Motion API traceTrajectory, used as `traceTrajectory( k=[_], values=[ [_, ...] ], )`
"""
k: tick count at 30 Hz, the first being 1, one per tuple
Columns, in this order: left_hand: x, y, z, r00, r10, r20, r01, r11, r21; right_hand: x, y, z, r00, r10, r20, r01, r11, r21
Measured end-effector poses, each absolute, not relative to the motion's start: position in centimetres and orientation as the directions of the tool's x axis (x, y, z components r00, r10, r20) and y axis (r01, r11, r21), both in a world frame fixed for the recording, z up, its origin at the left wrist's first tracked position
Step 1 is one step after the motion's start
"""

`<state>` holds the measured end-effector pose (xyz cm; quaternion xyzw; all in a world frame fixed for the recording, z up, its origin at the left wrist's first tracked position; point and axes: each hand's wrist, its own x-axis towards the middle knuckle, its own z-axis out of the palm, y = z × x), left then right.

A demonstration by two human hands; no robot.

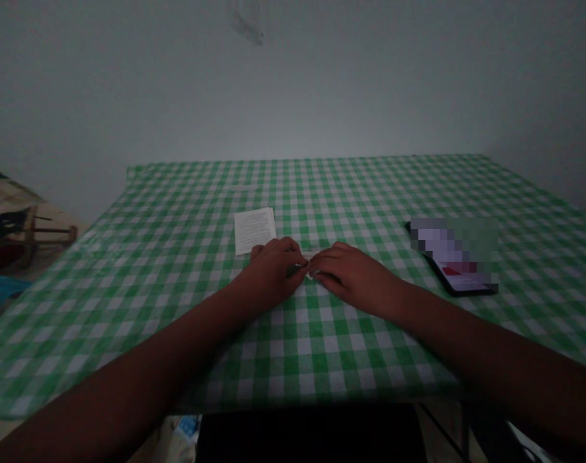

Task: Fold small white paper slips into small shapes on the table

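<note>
My left hand (274, 267) and my right hand (346, 270) rest knuckles-up in the middle of a table covered with a green and white checked cloth (177, 270). Their fingertips meet in a pinch around a tiny pale, shiny object (310, 271); it is too small and dim to name. Both hands have their fingers curled and pressed together. A small white printed slip of paper (254, 229) lies just beyond my left hand, its near corner touching the knuckles.
A dark phone (454, 260) with a lit, blurred screen lies to the right of my right hand. A wooden stool (42, 235) and coloured items stand on the floor at the far left. A pale wall rises behind the table.
</note>
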<state>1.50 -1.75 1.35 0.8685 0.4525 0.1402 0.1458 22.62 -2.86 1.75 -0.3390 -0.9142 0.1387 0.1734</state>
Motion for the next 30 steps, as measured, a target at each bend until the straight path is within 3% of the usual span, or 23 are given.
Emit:
traceTrajectory(
  k=[8, 15, 20, 30],
  values=[
    [1.6, -1.3, 0.6, 0.525, 0.838, 0.15, 0.754, -0.54, 0.374, 21.5, -2.3, 0.5, -0.614, 0.743, 0.266, 0.663, 0.669, -0.336],
    [1.4, -0.9, 0.3, 0.489, 0.855, 0.174, 0.733, -0.511, 0.45, 21.8, -1.9, 0.1, -0.609, 0.753, 0.249, 0.638, 0.652, -0.41],
    [1.3, -0.5, -0.1, 0.454, 0.871, 0.188, 0.722, -0.483, 0.496, 21.7, -1.9, 0.0, -0.621, 0.735, 0.273, 0.63, 0.675, -0.384],
    [0.9, 0.2, 0.2, 0.437, 0.866, 0.245, 0.732, -0.5, 0.462, 21.7, -2.2, 0.4, -0.623, 0.737, 0.263, 0.636, 0.673, -0.377]
  ],
)
